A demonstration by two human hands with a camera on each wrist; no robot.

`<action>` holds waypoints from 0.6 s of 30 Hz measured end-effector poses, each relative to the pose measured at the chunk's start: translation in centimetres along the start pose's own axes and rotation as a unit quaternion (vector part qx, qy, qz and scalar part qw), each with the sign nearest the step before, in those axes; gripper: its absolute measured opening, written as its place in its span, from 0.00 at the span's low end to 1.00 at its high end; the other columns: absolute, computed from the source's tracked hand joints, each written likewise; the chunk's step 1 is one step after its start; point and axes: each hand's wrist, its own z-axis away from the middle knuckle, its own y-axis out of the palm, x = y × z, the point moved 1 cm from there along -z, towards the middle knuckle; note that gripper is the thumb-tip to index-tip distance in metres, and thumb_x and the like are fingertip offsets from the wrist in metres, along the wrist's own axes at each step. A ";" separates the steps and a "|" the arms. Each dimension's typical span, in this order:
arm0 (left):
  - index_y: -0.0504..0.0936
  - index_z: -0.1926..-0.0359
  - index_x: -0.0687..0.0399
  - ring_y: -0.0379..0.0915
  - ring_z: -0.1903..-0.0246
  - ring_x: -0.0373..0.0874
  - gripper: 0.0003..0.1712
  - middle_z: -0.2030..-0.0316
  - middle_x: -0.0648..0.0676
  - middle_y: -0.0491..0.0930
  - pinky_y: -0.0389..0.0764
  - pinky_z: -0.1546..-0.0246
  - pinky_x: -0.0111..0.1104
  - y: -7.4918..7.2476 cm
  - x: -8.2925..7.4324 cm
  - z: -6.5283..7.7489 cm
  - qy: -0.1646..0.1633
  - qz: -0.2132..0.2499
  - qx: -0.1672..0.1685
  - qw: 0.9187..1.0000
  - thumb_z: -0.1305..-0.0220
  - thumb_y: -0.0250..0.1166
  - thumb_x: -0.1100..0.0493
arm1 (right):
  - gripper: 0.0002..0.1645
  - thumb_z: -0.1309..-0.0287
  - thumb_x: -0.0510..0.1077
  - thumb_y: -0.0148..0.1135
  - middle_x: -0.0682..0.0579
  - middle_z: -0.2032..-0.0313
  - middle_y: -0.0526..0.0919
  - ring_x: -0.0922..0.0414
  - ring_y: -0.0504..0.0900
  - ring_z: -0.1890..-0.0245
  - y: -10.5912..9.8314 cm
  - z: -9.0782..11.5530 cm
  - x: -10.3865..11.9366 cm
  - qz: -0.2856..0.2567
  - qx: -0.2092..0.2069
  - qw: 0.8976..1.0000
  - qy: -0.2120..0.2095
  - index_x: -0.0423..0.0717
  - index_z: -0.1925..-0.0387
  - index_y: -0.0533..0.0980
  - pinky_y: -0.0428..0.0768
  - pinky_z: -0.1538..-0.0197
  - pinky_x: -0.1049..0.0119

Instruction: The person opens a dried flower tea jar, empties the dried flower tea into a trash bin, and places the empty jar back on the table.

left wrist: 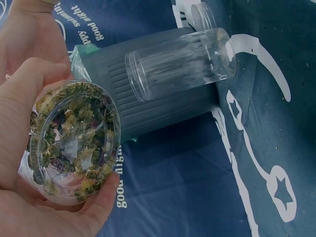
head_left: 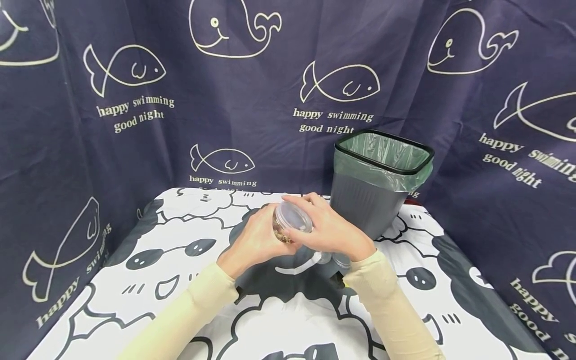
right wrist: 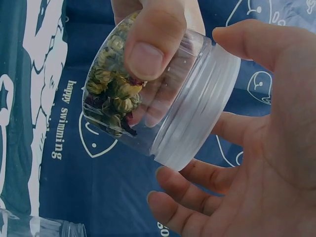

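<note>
A short clear plastic jar (right wrist: 111,94) holds dried yellowish flower buds with a few dark red bits. My left hand (head_left: 256,235) grips its body, the thumb lying across the side in the right wrist view. A frosted whitish lid (right wrist: 202,108) caps the jar. Around that lid curve the thumb and fingers of my right hand (head_left: 330,227). The jar is held tilted above the table, and its clear base faces the left wrist camera. Below the right forearm, a taller clear jar (left wrist: 182,64) without a lid stands on the cloth.
A grey bin (head_left: 364,205) with a green liner and black rim stands at the back right, behind the taller jar. Beside that jar is a small round clear piece (left wrist: 203,16). A sheep-patterned cloth (head_left: 180,300) covers the table, with dark blue fish-print curtains (head_left: 270,110) around it.
</note>
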 end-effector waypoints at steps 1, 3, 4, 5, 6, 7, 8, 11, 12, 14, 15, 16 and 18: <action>0.75 0.39 0.51 0.79 0.53 0.43 0.48 0.52 0.46 0.81 0.80 0.50 0.39 0.0 0.0 0.0 0.001 0.000 0.000 1.000 0.63 0.82 0.42 | 0.43 0.41 0.61 0.70 0.51 0.49 0.73 0.55 0.74 0.51 0.0 0.0 0.0 0.000 0.002 1.000 -0.002 0.66 0.25 0.67 0.78 0.46 0.57; 0.75 0.39 0.51 0.78 0.54 0.43 0.48 0.52 0.46 0.81 0.80 0.50 0.38 -0.1 0.0 0.0 0.003 0.001 -0.001 1.000 0.64 0.82 0.42 | 0.43 0.40 0.60 0.70 0.50 0.47 0.73 0.54 0.74 0.50 -0.1 0.0 0.0 0.000 0.005 1.000 -0.008 0.66 0.25 0.66 0.78 0.46 0.56; 0.75 0.39 0.51 0.78 0.54 0.43 0.48 0.53 0.46 0.81 0.80 0.51 0.38 -0.1 0.0 0.0 0.005 0.001 0.000 1.000 0.64 0.82 0.42 | 0.43 0.40 0.60 0.70 0.50 0.47 0.73 0.54 0.74 0.50 -0.1 0.0 0.0 0.000 0.006 1.000 -0.011 0.65 0.25 0.66 0.78 0.46 0.56; 0.75 0.39 0.51 0.78 0.54 0.43 0.48 0.53 0.46 0.81 0.80 0.51 0.38 -0.1 0.0 0.0 0.005 0.001 0.001 1.000 0.63 0.82 0.42 | 0.43 0.39 0.60 0.69 0.50 0.47 0.73 0.54 0.74 0.49 -0.1 0.1 0.0 0.001 0.008 1.000 -0.012 0.66 0.24 0.65 0.78 0.46 0.56; 0.75 0.39 0.51 0.78 0.55 0.43 0.48 0.53 0.46 0.81 0.80 0.51 0.38 -0.1 0.0 0.0 0.008 0.002 0.000 1.000 0.64 0.82 0.42 | 0.43 0.39 0.59 0.69 0.49 0.46 0.73 0.54 0.74 0.49 -0.1 0.1 0.0 0.002 0.009 1.000 -0.015 0.65 0.24 0.65 0.78 0.46 0.56; 0.75 0.39 0.51 0.78 0.55 0.43 0.48 0.53 0.46 0.81 0.80 0.51 0.38 -0.1 0.0 0.0 0.010 0.002 -0.001 1.000 0.64 0.81 0.42 | 0.43 0.39 0.59 0.69 0.49 0.46 0.72 0.53 0.75 0.49 -0.1 0.1 0.0 0.002 0.010 1.000 -0.017 0.65 0.24 0.65 0.78 0.46 0.55; 0.75 0.39 0.51 0.78 0.55 0.43 0.48 0.53 0.46 0.81 0.80 0.52 0.38 -0.1 0.0 0.0 0.012 0.002 -0.002 1.000 0.64 0.81 0.42 | 0.43 0.39 0.58 0.69 0.49 0.45 0.72 0.53 0.75 0.49 -0.2 0.1 -0.1 0.001 0.012 1.000 -0.018 0.64 0.24 0.65 0.78 0.45 0.55; 0.75 0.39 0.51 0.78 0.55 0.42 0.48 0.53 0.46 0.81 0.80 0.52 0.38 0.0 0.1 0.0 0.018 0.001 -0.004 1.000 0.63 0.81 0.41 | 0.43 0.39 0.57 0.69 0.49 0.44 0.72 0.53 0.75 0.47 -0.2 0.1 -0.1 -0.004 0.017 1.000 -0.018 0.65 0.24 0.65 0.78 0.44 0.54; 0.75 0.38 0.51 0.79 0.55 0.43 0.49 0.53 0.47 0.81 0.80 0.52 0.38 0.0 0.1 0.0 0.020 0.002 -0.006 1.000 0.63 0.81 0.41 | 0.43 0.39 0.57 0.69 0.49 0.43 0.71 0.53 0.75 0.47 -0.3 0.1 -0.1 -0.008 0.018 1.000 -0.018 0.65 0.24 0.65 0.78 0.43 0.54; 0.75 0.38 0.52 0.79 0.55 0.43 0.49 0.53 0.47 0.81 0.80 0.53 0.38 0.0 0.2 0.0 0.023 0.002 -0.006 1.000 0.63 0.80 0.41 | 0.43 0.40 0.56 0.69 0.49 0.42 0.71 0.53 0.75 0.45 -0.3 0.1 -0.2 -0.012 0.022 1.000 -0.018 0.66 0.24 0.66 0.77 0.42 0.54; 0.75 0.38 0.52 0.78 0.55 0.43 0.49 0.52 0.48 0.81 0.80 0.52 0.38 0.1 0.2 0.0 0.023 0.002 -0.005 1.000 0.63 0.80 0.41 | 0.44 0.41 0.56 0.69 0.49 0.41 0.71 0.53 0.75 0.45 -0.3 0.1 -0.2 -0.013 0.024 0.999 -0.018 0.66 0.24 0.66 0.77 0.42 0.54; 0.75 0.38 0.52 0.78 0.55 0.43 0.49 0.52 0.48 0.81 0.80 0.53 0.38 0.0 0.2 0.0 0.023 0.003 -0.004 1.000 0.63 0.80 0.41 | 0.44 0.41 0.56 0.69 0.50 0.41 0.71 0.53 0.75 0.44 -0.3 0.1 -0.3 -0.014 0.026 0.999 -0.018 0.67 0.24 0.66 0.77 0.41 0.54; 0.75 0.38 0.52 0.78 0.55 0.44 0.49 0.52 0.48 0.81 0.80 0.53 0.38 0.0 0.2 0.0 0.023 0.005 -0.003 1.000 0.63 0.80 0.41 | 0.45 0.43 0.56 0.70 0.51 0.40 0.70 0.54 0.75 0.43 -0.3 0.0 -0.4 -0.015 0.028 0.999 -0.017 0.68 0.24 0.66 0.76 0.41 0.55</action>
